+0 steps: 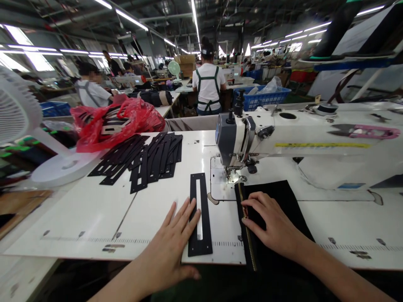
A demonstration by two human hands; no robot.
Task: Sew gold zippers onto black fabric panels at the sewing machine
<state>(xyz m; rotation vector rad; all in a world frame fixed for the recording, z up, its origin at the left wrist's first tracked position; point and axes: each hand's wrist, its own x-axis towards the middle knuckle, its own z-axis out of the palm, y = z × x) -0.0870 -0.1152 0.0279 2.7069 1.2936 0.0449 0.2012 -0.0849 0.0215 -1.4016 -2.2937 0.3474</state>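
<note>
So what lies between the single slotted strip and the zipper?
In the head view, white tabletop with ruler marks separates the strip from the zipper, with the machine's plate farther back.

Ceiling: long white tube lights (131, 19) are glaring beneath a dim grey roof (170, 29).
Needle area: white metal sewing machine (267, 136) is showing a bright local glow.
Tabletop: glossy white surface (85, 209) is reflecting soft highlights.
Black fabric panel (283, 205): is losing detail.
Edges: are stretching.
Background: is softening.

The bench (163, 151) looks smooth and glossy. At its front edge, matt cloth (283, 201) bears a shiny metal zipper (251, 249). Toward its far left corner, the bag (141, 115) is crinkled, glossy plastic; the slotted strips (206, 222) look smooth and matt.
</note>
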